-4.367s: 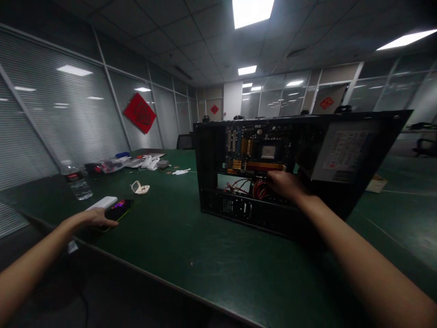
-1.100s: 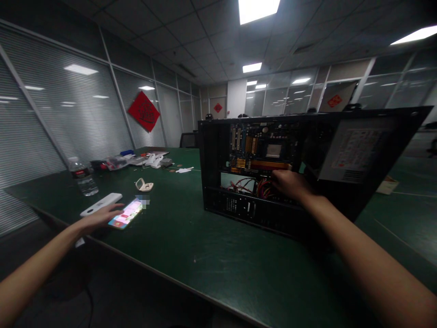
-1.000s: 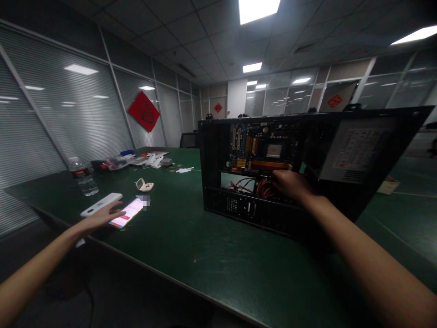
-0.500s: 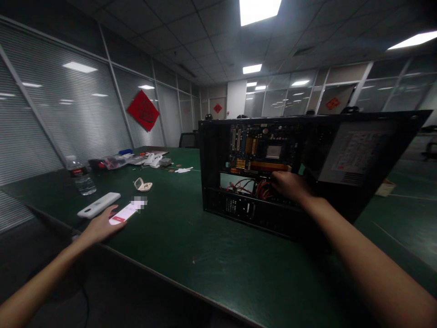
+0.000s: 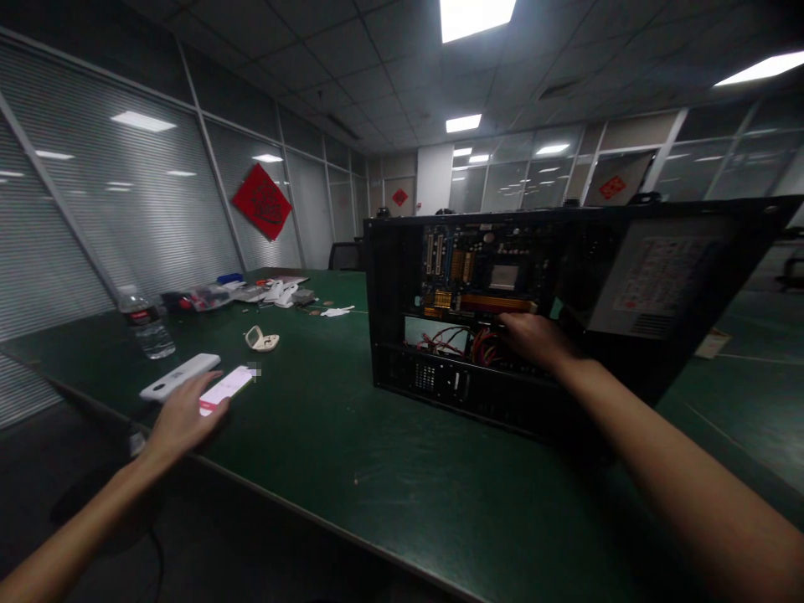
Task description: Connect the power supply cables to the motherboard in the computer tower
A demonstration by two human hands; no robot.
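Observation:
On the left, my left hand [image 5: 187,412] has its thumb and fingers at either side of a lit smartphone [image 5: 227,389], gripping its near end at the table's edge. A black computer case [image 5: 502,410] stands on the table with its side open. Inside it show a motherboard [image 5: 461,266], a silver power supply [image 5: 657,276] and a bundle of coloured cables [image 5: 483,345]. Reaching into the case, my right hand [image 5: 537,339] is closed just below the motherboard's lower edge, beside the cables. Whatever its fingers hold is hidden.
The green table [image 5: 301,427] carries a white elongated device [image 5: 180,377], an open earbud case [image 5: 262,339] and a water bottle [image 5: 147,325]. Farther back lie plastic bags [image 5: 207,297], white scraps [image 5: 337,311] and a grey block [image 5: 304,296]. A chair [image 5: 347,255] stands behind.
My left hand has shifted slightly, its fingers now covering part of the white device. My right hand stays at nearly the same place inside the case.

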